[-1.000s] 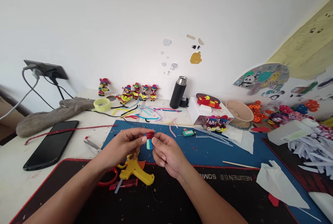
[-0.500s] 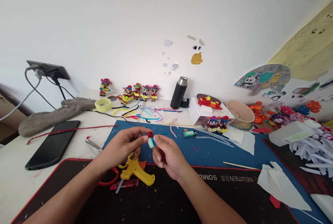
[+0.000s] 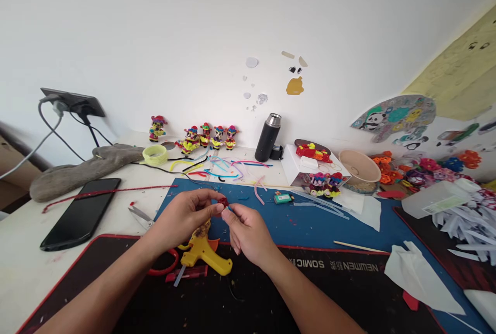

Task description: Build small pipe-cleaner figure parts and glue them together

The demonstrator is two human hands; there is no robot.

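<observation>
Between my fingertips is a small dark-red fuzzy piece (image 3: 223, 201), apparently of pipe cleaner, mostly covered by the fingers. My left hand (image 3: 192, 213) pinches it from the left. My right hand (image 3: 247, 225) pinches its lower right side, hiding the blue and pale green part. Beneath my hands a yellow hot glue gun (image 3: 203, 255) lies on the black mat, a glue stick poking from its rear. Red-handled scissors (image 3: 144, 216) lie partly behind my left forearm. A long red pipe cleaner (image 3: 135, 189) stretches across the black phone (image 3: 83, 212) on the left.
Several small figures (image 3: 189, 140) stand along the wall. Loose coloured pipe cleaners (image 3: 220, 171) are scattered in front of them. A black thermos (image 3: 268, 137) stands beside a white box (image 3: 292, 171). Clear glue sticks (image 3: 325, 209), a wooden stick (image 3: 360, 247) and white tissue (image 3: 418, 274) lie to the right.
My right hand has turned and closed in on the piece, so its blue and pale green part is now covered. My left hand keeps its pinch.
</observation>
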